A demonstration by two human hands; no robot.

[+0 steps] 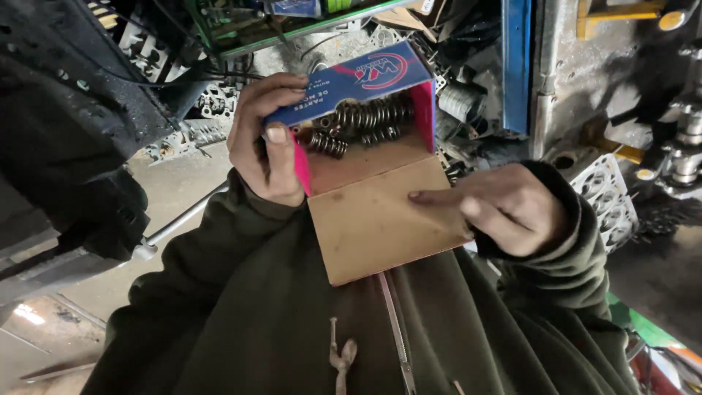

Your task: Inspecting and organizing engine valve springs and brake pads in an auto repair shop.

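In the head view, a small cardboard box (369,197) is held in front of the person's chest, above the dark green jacket (278,314). Its long axis goes from the lower right toward the upper left of the picture, and the open mouth points away from the body. The blue and pink lid flap (351,80) stands up at the far end. Inside lie dark coil springs (362,124), heaped at the far end. The left hand (267,139) grips the left wall of the box, thumb on the pink edge, fingers closed around the outside. The right hand (512,208) rests on the brown flap, forefinger stretched flat, other fingers curled. Metal engine parts (607,194) lie around on the floor (175,183)
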